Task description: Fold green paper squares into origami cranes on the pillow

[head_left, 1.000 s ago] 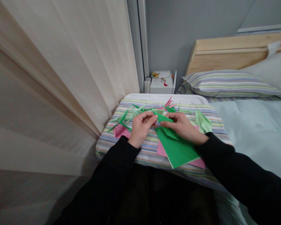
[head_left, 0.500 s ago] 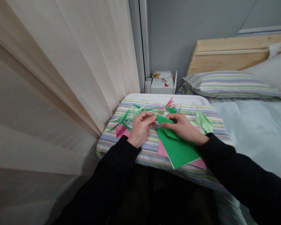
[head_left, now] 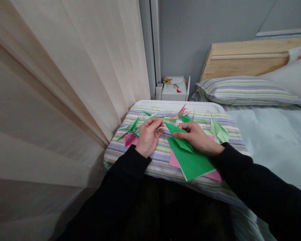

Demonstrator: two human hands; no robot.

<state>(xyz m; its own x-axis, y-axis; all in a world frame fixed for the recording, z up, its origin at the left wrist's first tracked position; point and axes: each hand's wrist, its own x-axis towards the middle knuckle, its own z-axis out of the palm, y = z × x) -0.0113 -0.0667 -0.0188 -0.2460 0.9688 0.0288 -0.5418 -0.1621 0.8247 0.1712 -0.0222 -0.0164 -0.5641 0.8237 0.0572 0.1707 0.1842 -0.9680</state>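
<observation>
My right hand (head_left: 194,135) pinches a folded piece of green origami paper (head_left: 182,143) between thumb and fingers. Its pointed tip sticks out toward the left. Just beside that tip is my left hand (head_left: 149,135), holding nothing, its curled fingers and thumb slightly apart. Under the folded piece lies a flat green paper sheet (head_left: 194,164), partly covering pink paper (head_left: 174,160). Left of my left hand, green folded paper cranes (head_left: 133,125) and a pink folded paper (head_left: 129,140) rest on the striped cloth.
The striped cloth (head_left: 158,170) covers a small white-edged table (head_left: 178,104). Toward its far side are a pink folded crane (head_left: 182,109) and a light green folded paper (head_left: 218,130). A curtain (head_left: 102,67) hangs at left; a bed (head_left: 268,134) stands at right.
My left hand has let go of the tip of the folded green paper and moved slightly left. My right hand keeps its hold almost unmoved.
</observation>
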